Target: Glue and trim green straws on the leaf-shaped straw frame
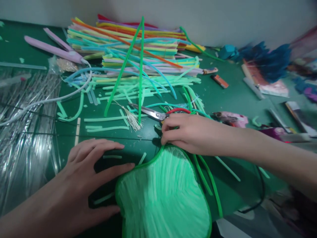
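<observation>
A light green fuzzy panel (pixel 165 195), made of pipe cleaners laid side by side with a darker green edging, fills the lower middle. My right hand (pixel 177 130) pinches the green edging at its top tip; the fingertips are partly hidden. With fingers spread, my left hand (pixel 86 175) rests its index finger and thumb against the panel's left edge. Scissors (pixel 156 114) lie just beyond my right hand, blades pointing left and a red handle partly behind the fingers. A bent green pipe cleaner (pixel 141 69) stands up in front of the pile.
Bundles of coloured pipe cleaners (pixel 128 43) lie at the back. A lilac hair straightener (pixel 53 48) rests at back left above clear plastic sleeves (pixel 27 132). At right are a pink glue gun (pixel 232 118), an orange lighter (pixel 219 81) and dark blue fuzzy pieces (pixel 269 61).
</observation>
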Demonstrator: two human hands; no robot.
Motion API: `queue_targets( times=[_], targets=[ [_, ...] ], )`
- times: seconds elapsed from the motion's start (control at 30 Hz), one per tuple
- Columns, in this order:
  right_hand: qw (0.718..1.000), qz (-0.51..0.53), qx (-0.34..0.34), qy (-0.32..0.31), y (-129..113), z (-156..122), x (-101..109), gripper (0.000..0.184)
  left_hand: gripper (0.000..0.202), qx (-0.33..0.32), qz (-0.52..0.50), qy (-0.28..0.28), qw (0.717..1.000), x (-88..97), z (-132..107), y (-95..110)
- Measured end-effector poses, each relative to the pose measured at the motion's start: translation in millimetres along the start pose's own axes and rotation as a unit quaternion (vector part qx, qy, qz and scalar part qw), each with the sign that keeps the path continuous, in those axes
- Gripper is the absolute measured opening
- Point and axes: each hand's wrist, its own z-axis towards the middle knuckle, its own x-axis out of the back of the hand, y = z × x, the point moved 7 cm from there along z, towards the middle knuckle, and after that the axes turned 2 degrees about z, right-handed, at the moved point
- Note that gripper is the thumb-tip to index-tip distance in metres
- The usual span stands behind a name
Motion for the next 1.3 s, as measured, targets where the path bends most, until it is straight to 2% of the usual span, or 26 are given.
queue_targets(
  times=[0.13, 0.3, 0.4, 0.77, 0.97, 1.17, 1.3],
  targets=[
    [1.0, 0.0, 0.0, 0.003, 0.2, -0.8, -0.1, 0.022, 0.087, 0.028, -0.02, 0.006, 0.999, 0.6, 1.3, 3.7],
    [1.0, 0.009, -0.008, -0.003, 1.6, -1.1, -0.8, 0.023, 0.068, 0.066, -0.076, 0.017, 0.995, 1.8, 4.2, 9.5],
    [1.0, 0.016, -0.011, -0.006, 2.0, -0.8, -0.6, 0.023, 0.068, 0.074, -0.081, 0.014, 0.994, 1.0, 4.8, 10.2],
    [1.0, 0.018, -0.015, -0.012, 3.2, -0.1, -1.1, 0.023, 0.066, 0.089, -0.078, 0.012, 0.993, -2.1, 2.4, 11.9],
    [1.0, 0.018, -0.016, -0.019, 2.5, 0.2, -0.8, 0.022, 0.072, 0.061, -0.048, 0.032, 0.996, -6.4, -0.8, 9.8],
    [0.999, 0.017, -0.018, -0.023, 2.6, 1.0, -0.6, 0.021, 0.071, 0.082, -0.057, 0.019, 0.995, -7.2, 0.7, 9.1],
    [0.999, 0.02, -0.018, -0.03, 2.2, 1.1, -0.8, 0.022, 0.073, 0.07, -0.053, 0.017, 0.996, -7.8, 0.3, 10.0]
  ],
)
